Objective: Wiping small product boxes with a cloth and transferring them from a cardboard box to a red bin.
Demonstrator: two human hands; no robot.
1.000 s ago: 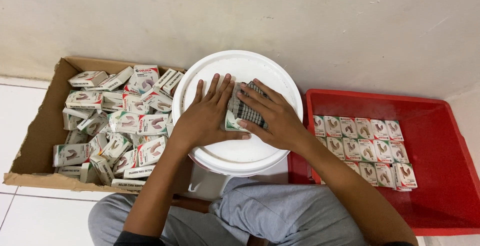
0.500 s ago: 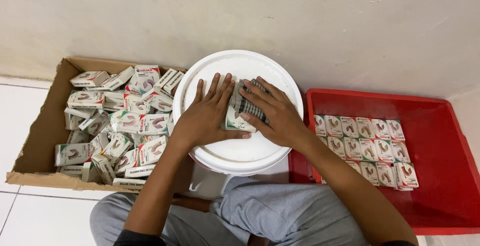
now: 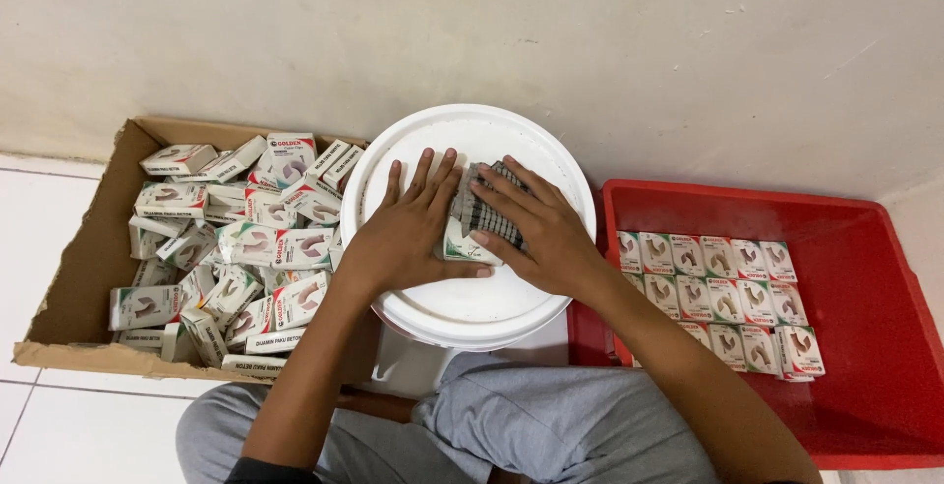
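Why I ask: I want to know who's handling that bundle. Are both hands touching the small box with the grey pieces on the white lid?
Touching. The head view shows the left hand pressed against the box from one side, and the right hand with fingers laid over it, on the white lid.

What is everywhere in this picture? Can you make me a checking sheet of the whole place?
Surface: round white plastic bucket lid, serving as a worktop above the person's lap.
Job's things: small white open carton with a packed row of dark grey nails, lying on the lid.
Clutter: brown cardboard box of jumbled small white cartons; red plastic tray with neat rows of white cartons.
Grippers: left hand and right hand press flat on the open carton from both sides.
Cables: nothing seen.
Surroundings: white tiled floor, plain cream wall, grey trousers.
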